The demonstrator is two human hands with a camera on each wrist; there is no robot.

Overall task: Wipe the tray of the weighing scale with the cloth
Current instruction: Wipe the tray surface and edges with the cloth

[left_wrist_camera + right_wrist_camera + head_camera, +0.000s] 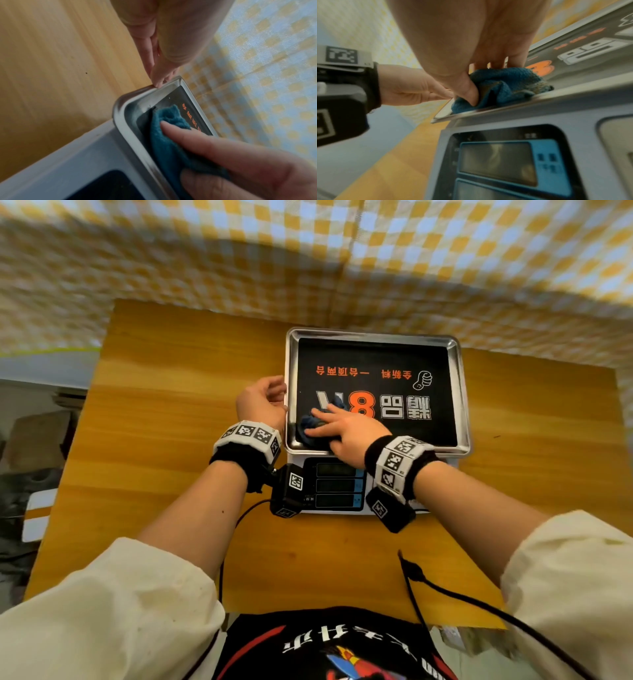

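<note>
A steel tray (463,392) with a black printed sticker sits on top of the weighing scale (337,484). A bunched blue cloth (310,424) lies in the tray's near-left corner. My right hand (330,426) lies flat on the cloth with fingers stretched over it. In the right wrist view its thumb (471,94) digs into a fold of the cloth (505,82). My left hand (263,402) is outside the tray's left side. Its fingertips (157,81) touch the rim (126,129) and hold nothing. The cloth (169,135) covers part of the sticker's corner.
The scale stands toward the back of a wooden table (171,440), close to a yellow-checked curtain (308,261). Black cables (445,587) run across the near table edge. Boxes and bags (30,460) sit beyond the table's left edge.
</note>
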